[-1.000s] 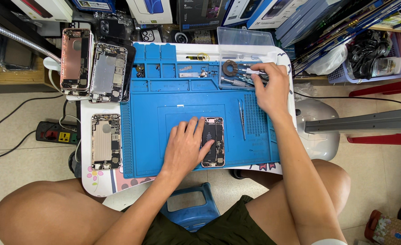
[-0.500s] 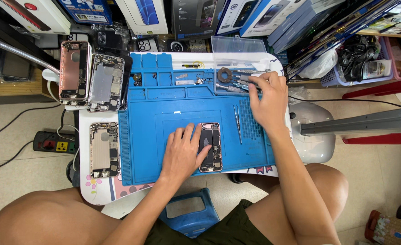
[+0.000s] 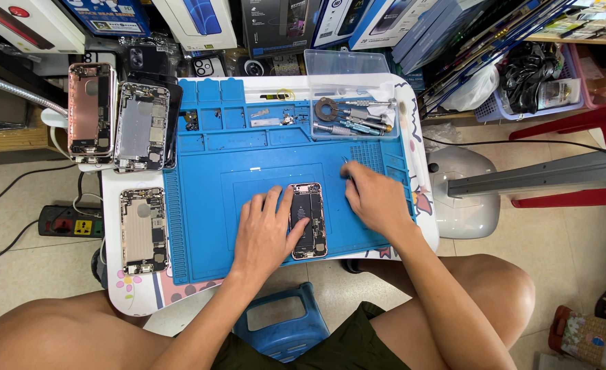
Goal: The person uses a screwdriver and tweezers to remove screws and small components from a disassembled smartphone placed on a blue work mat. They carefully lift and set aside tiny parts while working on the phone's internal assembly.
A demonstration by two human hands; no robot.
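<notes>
An opened phone with its dark battery showing lies in the middle of the blue repair mat. My left hand lies flat on the mat, fingers spread, pressing on the phone's left edge and holding it still. My right hand is just right of the phone, with its fingers pinched on thin metal tweezers whose tip sticks out above the knuckles. The rest of the tweezers is hidden under the hand.
A clear tray with screwdrivers and a tape roll sits at the mat's back right. Three opened phone housings lie left of the mat. Boxes line the back, a white lamp base stands right, and a blue stool sits between my knees.
My right hand has come back from the tool tray to the mat beside the phone and closed on the tweezers. My left hand stayed on the phone.
</notes>
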